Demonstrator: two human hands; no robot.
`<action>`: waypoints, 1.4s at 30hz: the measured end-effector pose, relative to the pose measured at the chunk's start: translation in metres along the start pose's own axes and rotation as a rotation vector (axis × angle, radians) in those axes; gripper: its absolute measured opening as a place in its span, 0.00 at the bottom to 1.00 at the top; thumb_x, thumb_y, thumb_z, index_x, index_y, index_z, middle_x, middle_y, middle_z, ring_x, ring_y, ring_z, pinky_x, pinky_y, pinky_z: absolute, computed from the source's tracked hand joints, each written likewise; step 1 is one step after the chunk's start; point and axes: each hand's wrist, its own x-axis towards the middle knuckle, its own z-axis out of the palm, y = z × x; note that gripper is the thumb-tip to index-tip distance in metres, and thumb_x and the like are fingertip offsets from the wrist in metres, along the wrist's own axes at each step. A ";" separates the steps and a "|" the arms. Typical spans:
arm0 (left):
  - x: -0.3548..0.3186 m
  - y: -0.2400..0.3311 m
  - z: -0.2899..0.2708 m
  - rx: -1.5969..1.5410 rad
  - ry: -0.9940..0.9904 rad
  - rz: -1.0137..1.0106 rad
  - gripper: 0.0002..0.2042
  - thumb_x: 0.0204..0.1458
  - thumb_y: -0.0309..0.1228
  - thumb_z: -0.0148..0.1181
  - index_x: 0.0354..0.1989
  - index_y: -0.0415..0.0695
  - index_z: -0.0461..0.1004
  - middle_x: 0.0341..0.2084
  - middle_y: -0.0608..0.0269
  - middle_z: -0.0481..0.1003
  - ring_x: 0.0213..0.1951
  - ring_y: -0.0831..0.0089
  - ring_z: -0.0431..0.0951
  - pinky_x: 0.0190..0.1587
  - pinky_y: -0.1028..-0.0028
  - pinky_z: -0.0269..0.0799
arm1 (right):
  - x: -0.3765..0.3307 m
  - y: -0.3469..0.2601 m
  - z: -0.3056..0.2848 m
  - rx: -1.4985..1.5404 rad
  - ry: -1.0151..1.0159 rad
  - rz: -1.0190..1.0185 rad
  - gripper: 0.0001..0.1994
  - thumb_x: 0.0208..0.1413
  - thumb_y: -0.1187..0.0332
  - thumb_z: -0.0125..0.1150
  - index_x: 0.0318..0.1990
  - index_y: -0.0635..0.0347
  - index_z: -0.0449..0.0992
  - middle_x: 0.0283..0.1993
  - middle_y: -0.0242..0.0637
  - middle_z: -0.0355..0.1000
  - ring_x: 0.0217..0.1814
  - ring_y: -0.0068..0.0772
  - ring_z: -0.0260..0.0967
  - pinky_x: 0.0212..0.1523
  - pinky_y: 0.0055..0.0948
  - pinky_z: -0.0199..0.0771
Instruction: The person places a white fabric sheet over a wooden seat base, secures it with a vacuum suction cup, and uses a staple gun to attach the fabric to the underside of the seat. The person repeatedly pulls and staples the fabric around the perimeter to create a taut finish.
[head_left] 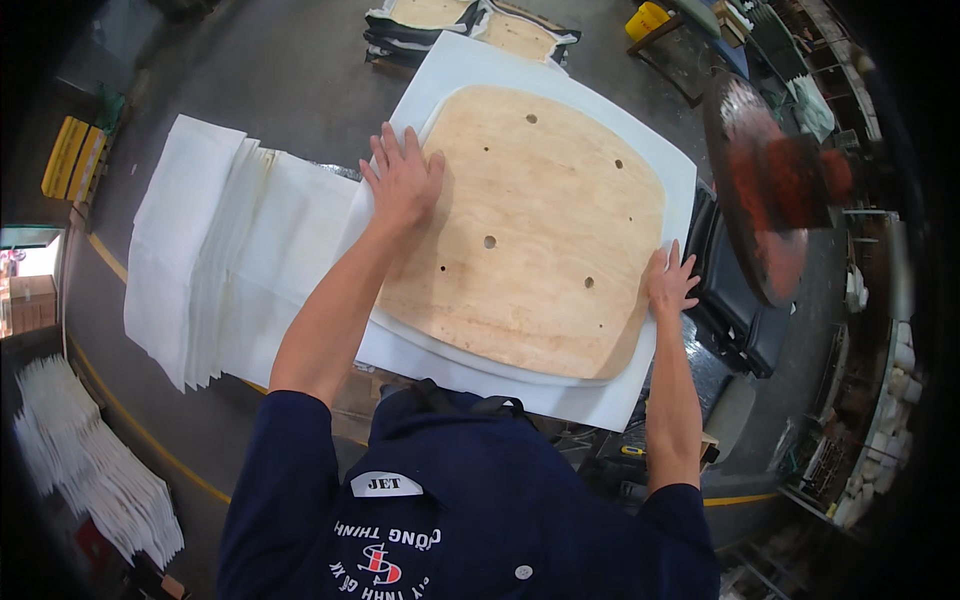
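And there's the plywood panel point(545, 205), flat over a white sheet point(590, 403)! Left hand point(402, 182), fingers spread, on its far left edge; right hand point(671, 284), fingers splayed, at its near right edge!

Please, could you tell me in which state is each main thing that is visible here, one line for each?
Plywood panel: lying flat, bare, with holes through it.
White square sheet: spread out beneath the panel.
Left hand: open, at the panel's left edge.
Right hand: open, fingers spread, at its right edge.
White sheets at left: layered, edges uneven.
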 end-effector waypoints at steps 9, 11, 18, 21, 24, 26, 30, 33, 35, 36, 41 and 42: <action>-0.009 0.022 -0.018 0.048 -0.065 -0.075 0.33 0.65 0.55 0.44 0.77 0.59 0.56 0.79 0.44 0.43 0.75 0.30 0.43 0.75 0.37 0.35 | 0.011 -0.002 0.029 0.299 0.080 -0.159 0.32 0.73 0.46 0.34 0.80 0.44 0.51 0.81 0.62 0.44 0.84 0.59 0.38 0.79 0.46 0.44; -0.008 0.024 -0.016 0.034 -0.061 -0.078 0.33 0.65 0.55 0.44 0.77 0.60 0.56 0.79 0.44 0.44 0.75 0.30 0.45 0.75 0.37 0.36 | 0.017 0.004 0.030 0.282 0.125 -0.214 0.31 0.72 0.45 0.34 0.79 0.38 0.52 0.81 0.60 0.45 0.84 0.59 0.40 0.78 0.51 0.45; 0.009 0.022 -0.021 0.029 -0.182 -0.217 0.32 0.64 0.57 0.44 0.77 0.70 0.56 0.79 0.47 0.46 0.74 0.38 0.52 0.74 0.41 0.41 | 0.028 -0.025 -0.008 0.005 -0.100 0.051 0.27 0.70 0.42 0.32 0.76 0.17 0.55 0.82 0.56 0.44 0.83 0.58 0.45 0.72 0.74 0.44; 0.003 0.019 -0.025 -0.028 -0.226 -0.231 0.31 0.63 0.56 0.45 0.76 0.71 0.57 0.78 0.47 0.46 0.73 0.37 0.53 0.74 0.40 0.41 | 0.032 -0.006 0.023 0.240 0.013 -0.104 0.30 0.70 0.42 0.31 0.78 0.26 0.56 0.82 0.56 0.42 0.82 0.59 0.45 0.77 0.59 0.46; 0.002 0.009 -0.015 0.011 -0.080 -0.153 0.30 0.63 0.55 0.45 0.75 0.70 0.59 0.78 0.48 0.47 0.71 0.38 0.56 0.73 0.41 0.44 | 0.020 -0.025 0.022 0.301 0.064 -0.156 0.33 0.69 0.38 0.29 0.78 0.31 0.56 0.79 0.62 0.48 0.82 0.64 0.43 0.78 0.55 0.45; -0.012 0.007 -0.005 0.036 -0.013 -0.117 0.30 0.63 0.55 0.45 0.75 0.69 0.60 0.77 0.48 0.48 0.70 0.38 0.58 0.72 0.42 0.47 | 0.007 -0.033 0.013 0.284 0.022 -0.127 0.32 0.69 0.38 0.30 0.78 0.31 0.55 0.79 0.62 0.49 0.82 0.64 0.44 0.78 0.54 0.46; -0.011 0.020 -0.010 0.060 -0.012 -0.141 0.30 0.63 0.55 0.45 0.75 0.69 0.60 0.77 0.47 0.49 0.67 0.39 0.62 0.69 0.43 0.54 | 0.008 -0.027 0.012 0.261 0.038 -0.120 0.32 0.69 0.39 0.31 0.78 0.30 0.56 0.78 0.62 0.51 0.81 0.60 0.48 0.77 0.52 0.49; -0.008 0.021 -0.013 0.102 -0.028 -0.137 0.30 0.64 0.55 0.45 0.75 0.70 0.59 0.76 0.47 0.50 0.66 0.38 0.63 0.68 0.43 0.57 | 0.008 -0.029 0.015 0.245 0.060 -0.132 0.32 0.69 0.39 0.31 0.78 0.30 0.56 0.77 0.62 0.53 0.80 0.59 0.49 0.76 0.52 0.50; -0.009 0.016 -0.012 0.113 -0.025 -0.128 0.29 0.64 0.55 0.45 0.75 0.71 0.59 0.76 0.47 0.50 0.65 0.38 0.64 0.67 0.43 0.58 | 0.006 -0.030 0.014 0.279 0.042 -0.141 0.32 0.69 0.40 0.31 0.78 0.30 0.56 0.77 0.61 0.53 0.80 0.59 0.50 0.76 0.52 0.50; -0.008 0.016 -0.012 0.106 -0.024 -0.123 0.29 0.64 0.55 0.45 0.75 0.71 0.59 0.76 0.47 0.50 0.65 0.38 0.64 0.67 0.43 0.58 | 0.005 -0.029 0.012 0.266 0.041 -0.136 0.32 0.69 0.39 0.31 0.78 0.29 0.56 0.77 0.61 0.53 0.80 0.59 0.50 0.76 0.53 0.51; -0.006 0.018 -0.012 0.078 -0.050 -0.121 0.29 0.63 0.55 0.45 0.75 0.72 0.59 0.77 0.46 0.50 0.65 0.37 0.64 0.67 0.41 0.58 | 0.002 -0.034 0.004 0.284 0.009 -0.078 0.31 0.68 0.39 0.31 0.78 0.25 0.56 0.77 0.60 0.52 0.79 0.60 0.51 0.75 0.57 0.52; -0.006 0.019 -0.014 0.078 -0.056 -0.127 0.30 0.63 0.55 0.45 0.75 0.71 0.59 0.77 0.46 0.50 0.65 0.37 0.64 0.67 0.41 0.58 | 0.001 -0.033 0.004 0.291 0.003 -0.082 0.31 0.68 0.39 0.31 0.78 0.25 0.56 0.78 0.60 0.52 0.79 0.60 0.51 0.74 0.57 0.52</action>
